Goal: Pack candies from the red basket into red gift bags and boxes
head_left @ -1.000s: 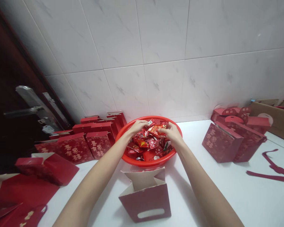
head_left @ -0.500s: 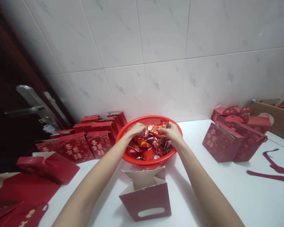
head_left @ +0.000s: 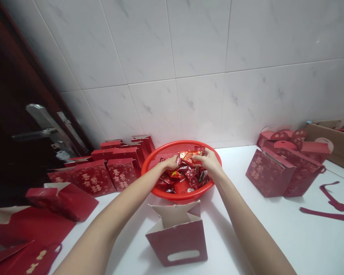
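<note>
Wrapped candies (head_left: 186,177), mostly red, fill much of a red plastic basket (head_left: 180,197) on the white table. Over the basket's left part, my left hand (head_left: 171,163) is closed at the candies; what its fingers pinch is too small to make out. My right hand (head_left: 208,160) reaches in from the right, its fingers closed on an orange-red candy packet (head_left: 197,156). In front of the basket a dark red paper box (head_left: 180,242) stands with its top open and an oval slot in its near side.
Red paper boxes (head_left: 93,177) stand in rows at the left, beside a dark door (head_left: 14,114). More red boxes (head_left: 269,173), a cardboard carton (head_left: 329,143) and dark red ribbons (head_left: 326,214) lie to the right. A tiled wall (head_left: 200,103) rises behind.
My left hand has moved slightly right and down within the basket, and its fingers are more tucked in. My right hand has barely moved. The view has shifted a little.
</note>
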`<state>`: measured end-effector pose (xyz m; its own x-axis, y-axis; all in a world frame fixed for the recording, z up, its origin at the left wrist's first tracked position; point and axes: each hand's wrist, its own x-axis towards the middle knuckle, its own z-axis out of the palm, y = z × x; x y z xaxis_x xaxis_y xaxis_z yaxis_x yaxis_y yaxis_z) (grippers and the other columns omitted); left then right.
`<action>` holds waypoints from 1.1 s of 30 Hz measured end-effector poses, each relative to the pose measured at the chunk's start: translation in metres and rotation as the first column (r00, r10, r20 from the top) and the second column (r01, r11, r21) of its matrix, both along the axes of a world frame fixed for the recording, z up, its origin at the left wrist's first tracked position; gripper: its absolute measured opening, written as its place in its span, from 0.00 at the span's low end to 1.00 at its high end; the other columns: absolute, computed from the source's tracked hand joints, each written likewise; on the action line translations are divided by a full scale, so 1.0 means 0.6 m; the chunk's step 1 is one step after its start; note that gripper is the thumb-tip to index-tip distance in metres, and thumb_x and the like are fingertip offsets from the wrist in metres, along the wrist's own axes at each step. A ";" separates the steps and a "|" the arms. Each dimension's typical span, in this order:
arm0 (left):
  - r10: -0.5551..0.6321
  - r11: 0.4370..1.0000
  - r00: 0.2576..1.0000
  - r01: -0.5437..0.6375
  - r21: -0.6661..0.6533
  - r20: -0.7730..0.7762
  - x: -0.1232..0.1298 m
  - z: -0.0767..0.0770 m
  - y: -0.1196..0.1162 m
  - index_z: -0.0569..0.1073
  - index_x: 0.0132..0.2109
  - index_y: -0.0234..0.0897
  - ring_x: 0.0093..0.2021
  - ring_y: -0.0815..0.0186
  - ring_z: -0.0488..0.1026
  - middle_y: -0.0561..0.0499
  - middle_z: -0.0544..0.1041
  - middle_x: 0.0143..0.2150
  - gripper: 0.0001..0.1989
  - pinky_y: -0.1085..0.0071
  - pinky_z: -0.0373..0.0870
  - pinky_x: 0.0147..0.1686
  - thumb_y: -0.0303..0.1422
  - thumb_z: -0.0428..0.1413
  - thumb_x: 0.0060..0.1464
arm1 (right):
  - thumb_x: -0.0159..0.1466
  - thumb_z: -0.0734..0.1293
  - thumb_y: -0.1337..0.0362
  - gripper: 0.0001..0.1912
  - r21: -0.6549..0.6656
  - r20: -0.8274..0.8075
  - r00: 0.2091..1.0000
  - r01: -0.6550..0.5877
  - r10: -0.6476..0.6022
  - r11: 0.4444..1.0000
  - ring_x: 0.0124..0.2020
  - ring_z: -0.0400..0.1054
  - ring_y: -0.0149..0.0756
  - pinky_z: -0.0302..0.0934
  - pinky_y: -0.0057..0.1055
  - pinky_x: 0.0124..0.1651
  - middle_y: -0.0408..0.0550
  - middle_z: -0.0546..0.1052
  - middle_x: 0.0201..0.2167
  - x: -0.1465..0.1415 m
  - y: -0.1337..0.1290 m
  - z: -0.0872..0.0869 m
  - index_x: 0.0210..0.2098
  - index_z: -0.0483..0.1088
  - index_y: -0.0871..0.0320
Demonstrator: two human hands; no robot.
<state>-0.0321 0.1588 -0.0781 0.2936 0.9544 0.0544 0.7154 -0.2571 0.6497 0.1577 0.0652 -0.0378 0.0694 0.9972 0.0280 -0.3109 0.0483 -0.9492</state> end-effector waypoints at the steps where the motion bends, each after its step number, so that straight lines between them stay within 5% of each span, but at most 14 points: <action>1: 0.001 1.000 1.000 -0.001 -0.011 -0.018 0.002 -0.001 -0.001 0.76 0.42 0.36 0.36 0.58 0.78 0.47 0.82 0.38 0.18 0.70 0.74 0.36 0.27 0.62 0.40 | 0.44 0.72 0.71 0.16 0.000 -0.001 1.000 0.000 0.000 1.000 0.31 0.75 0.36 0.72 0.30 0.31 0.43 0.79 0.30 0.000 0.000 0.000 0.34 0.71 0.57; 8: 0.030 0.996 0.989 -0.042 -0.084 -0.142 0.014 0.001 -0.008 0.73 0.53 0.36 0.45 0.57 0.78 0.47 0.81 0.47 0.31 0.70 0.74 0.44 0.18 0.58 0.38 | 0.44 0.72 0.72 0.15 -0.007 -0.017 1.000 0.015 -0.015 1.000 0.29 0.75 0.36 0.72 0.31 0.30 0.43 0.79 0.29 -0.001 -0.001 0.002 0.32 0.72 0.57; 17: 0.104 0.986 0.986 -0.120 -0.114 -0.132 0.019 0.015 -0.013 0.76 0.41 0.35 0.32 0.64 0.76 0.53 0.79 0.32 0.18 0.77 0.68 0.27 0.18 0.58 0.41 | 0.44 0.71 0.72 0.13 -0.010 -0.114 0.980 0.166 -0.166 0.986 0.25 0.75 0.36 0.72 0.31 0.27 0.39 0.78 0.25 0.000 0.000 0.002 0.30 0.70 0.56; 24: 0.155 0.980 0.988 -0.155 -0.127 -0.014 0.019 0.023 -0.013 0.78 0.38 0.34 0.23 0.68 0.71 0.57 0.73 0.21 0.14 0.76 0.65 0.24 0.19 0.58 0.41 | 0.44 0.72 0.70 0.14 -0.003 -0.190 0.953 0.240 -0.236 0.971 0.27 0.75 0.36 0.72 0.31 0.29 0.39 0.77 0.25 0.003 0.006 -0.002 0.30 0.69 0.56; 33: 0.065 0.996 0.963 -0.046 -0.078 0.261 0.024 0.047 -0.019 0.79 0.33 0.34 0.31 0.68 0.77 0.51 0.81 0.31 0.09 0.75 0.73 0.34 0.19 0.58 0.45 | 0.44 0.73 0.69 0.15 -0.048 -0.155 0.956 0.243 -0.248 0.969 0.30 0.76 0.38 0.72 0.32 0.32 0.40 0.78 0.26 0.005 0.002 0.002 0.32 0.70 0.55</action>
